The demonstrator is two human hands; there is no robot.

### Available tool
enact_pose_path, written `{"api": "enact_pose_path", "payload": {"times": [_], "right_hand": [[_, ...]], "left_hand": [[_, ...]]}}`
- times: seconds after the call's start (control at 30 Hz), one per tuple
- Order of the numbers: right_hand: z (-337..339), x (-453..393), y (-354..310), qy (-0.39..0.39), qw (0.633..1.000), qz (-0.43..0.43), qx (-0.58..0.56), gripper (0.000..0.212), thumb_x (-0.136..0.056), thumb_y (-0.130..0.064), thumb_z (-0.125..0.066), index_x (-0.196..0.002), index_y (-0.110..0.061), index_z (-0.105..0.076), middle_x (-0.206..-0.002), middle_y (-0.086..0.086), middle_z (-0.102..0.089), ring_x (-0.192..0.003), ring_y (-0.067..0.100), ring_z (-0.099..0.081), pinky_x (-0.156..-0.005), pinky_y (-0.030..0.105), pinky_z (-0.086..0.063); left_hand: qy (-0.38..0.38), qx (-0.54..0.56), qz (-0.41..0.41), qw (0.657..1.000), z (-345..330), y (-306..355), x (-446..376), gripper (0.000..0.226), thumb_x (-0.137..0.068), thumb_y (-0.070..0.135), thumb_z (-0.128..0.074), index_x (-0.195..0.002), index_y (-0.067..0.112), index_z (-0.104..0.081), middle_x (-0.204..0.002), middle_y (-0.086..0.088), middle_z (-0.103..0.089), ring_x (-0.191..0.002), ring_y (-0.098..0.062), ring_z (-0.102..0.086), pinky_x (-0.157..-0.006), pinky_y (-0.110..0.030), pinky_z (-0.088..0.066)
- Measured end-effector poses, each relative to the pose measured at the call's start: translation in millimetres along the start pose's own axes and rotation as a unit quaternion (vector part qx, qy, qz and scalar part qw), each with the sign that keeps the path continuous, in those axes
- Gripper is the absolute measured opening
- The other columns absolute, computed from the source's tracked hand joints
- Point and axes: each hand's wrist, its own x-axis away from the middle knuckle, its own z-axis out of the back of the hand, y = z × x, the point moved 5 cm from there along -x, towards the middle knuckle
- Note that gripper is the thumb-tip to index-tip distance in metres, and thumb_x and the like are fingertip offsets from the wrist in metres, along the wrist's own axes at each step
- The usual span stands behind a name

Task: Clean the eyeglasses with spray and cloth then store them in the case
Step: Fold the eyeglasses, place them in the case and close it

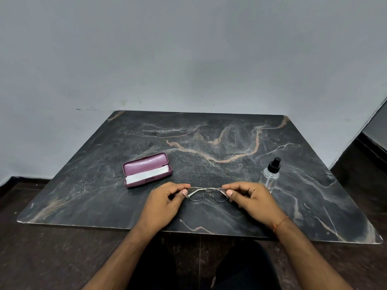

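While pinched — one eyeglasses (206, 194), two hands.

Grey wall (188, 49); dark marble table (209, 143)

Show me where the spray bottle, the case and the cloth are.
Spray bottle (271, 176), head view, on its clear body.
Case (146, 163), head view, on the open lid's inside.
Cloth (146, 175), head view, on its white middle.

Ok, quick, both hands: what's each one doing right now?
Left hand: pinching the left end of the glasses.
Right hand: pinching the right end of the glasses.
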Motion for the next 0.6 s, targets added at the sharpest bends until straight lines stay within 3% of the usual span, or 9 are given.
{"api": "enact_pose_path", "payload": {"times": [0.13,0.23,0.3,0.4,0.5,0.6], "right_hand": [[1.7,-2.1,0.5,0.01,1.0,0.002,-0.013,0.019,-0.098,-0.009,-0.073,-0.11,-0.02,-0.084,-0.081,0.006,-0.08,-0.073,0.006,-0.068,-0.068,0.02,-0.055],[2.2,-3.4,4.1,0.02,1.0,-0.001,-0.016,0.019,-0.098,-0.01,-0.075,-0.106,-0.024,-0.085,-0.084,0.009,-0.081,-0.076,0.01,-0.071,-0.071,0.023,-0.057],[1.8,-3.9,5.9,0.024,0.999,-0.002,-0.021,0.019,-0.097,-0.01,-0.075,-0.105,-0.024,-0.085,-0.085,0.011,-0.081,-0.077,0.012,-0.071,-0.071,0.024,-0.058],[2.1,-3.7,7.3,0.029,0.999,-0.005,-0.032,0.018,-0.098,-0.008,-0.074,-0.106,-0.02,-0.085,-0.086,0.014,-0.081,-0.078,0.013,-0.071,-0.072,0.022,-0.059],[2.3,-4.5,7.2,0.033,0.998,-0.011,-0.044,0.018,-0.098,-0.007,-0.074,-0.106,-0.018,-0.084,-0.087,0.014,-0.082,-0.078,0.013,-0.072,-0.074,0.021,-0.059],[3.2,-5.2,7.1,0.04,0.998,-0.011,-0.052,0.019,-0.097,-0.005,-0.074,-0.106,-0.018,-0.084,-0.087,0.012,-0.083,-0.076,0.012,-0.072,-0.075,0.019,-0.06]], "left_hand": [[0.035,0.033,0.023,0.999,5.7,4.0,-0.8,0.025,-0.099,0.019,-0.077,-0.122,0.029,-0.082,-0.091,0.009,-0.074,-0.077,0.002,-0.065,-0.073,-0.005,-0.044],[0.131,0.039,0.008,0.991,30.0,6.4,0.0,0.027,-0.098,0.012,-0.077,-0.117,0.031,-0.079,-0.094,0.008,-0.072,-0.079,-0.004,-0.064,-0.075,-0.006,-0.046],[0.231,0.019,0.002,0.973,60.0,2.4,-0.3,0.03,-0.097,0.007,-0.076,-0.118,0.029,-0.075,-0.106,0.004,-0.069,-0.081,-0.002,-0.063,-0.077,-0.005,-0.046],[0.338,0.062,0.111,0.932,109.8,-32.1,-6.2,0.034,-0.101,0.017,-0.07,-0.135,0.022,-0.066,-0.136,0.003,-0.055,-0.079,-0.006,-0.066,-0.066,-0.009,-0.055],[0.321,0.143,0.231,0.907,134.9,-77.3,-19.6,0.045,-0.106,0.028,-0.067,-0.148,0.02,-0.054,-0.149,-0.004,-0.054,-0.084,-0.021,-0.072,-0.046,-0.023,-0.059],[0.214,0.189,0.315,0.905,127.9,-97.8,-33.4,0.049,-0.109,0.024,-0.064,-0.153,0.009,-0.049,-0.116,-0.009,-0.069,-0.072,-0.017,-0.065,-0.048,-0.025,-0.06]]}}
